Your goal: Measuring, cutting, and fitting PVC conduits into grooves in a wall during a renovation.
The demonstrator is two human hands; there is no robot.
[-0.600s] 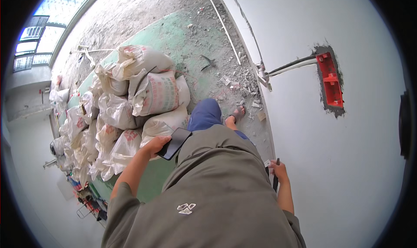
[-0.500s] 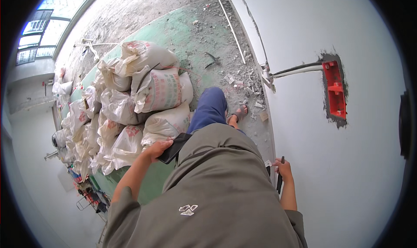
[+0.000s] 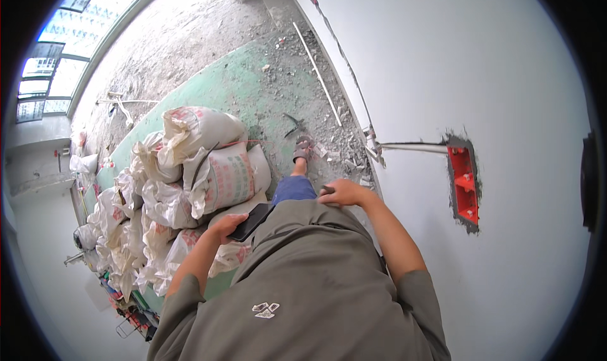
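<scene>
My left hand (image 3: 229,225) is closed around the edge of a black smartphone (image 3: 253,223), held flat beside my left hip. In front of my waist, my right hand (image 3: 344,192) is closed on a slim dark stick-like thing (image 3: 327,189). Only a short end of it pokes out past the fingers, and its kind cannot be made out. Close beyond the phone, white woven sacks (image 3: 227,176) with red and green print are piled high, bulging and loosely closed at the mouths. One sandalled foot (image 3: 301,151) is set forward on the floor.
On the right runs a white wall (image 3: 506,89) with a red recessed box (image 3: 466,187) and a pale conduit (image 3: 411,147) leading to it. Rubble (image 3: 344,152), a long white pipe (image 3: 316,73) and a dark pick-like tool (image 3: 293,125) lie ahead. Windows (image 3: 69,51) stand far left.
My right hand has swung from beside the wall to the front of my waist, still holding the stick-like thing. One foot has stepped forward. The phone stays in my left hand.
</scene>
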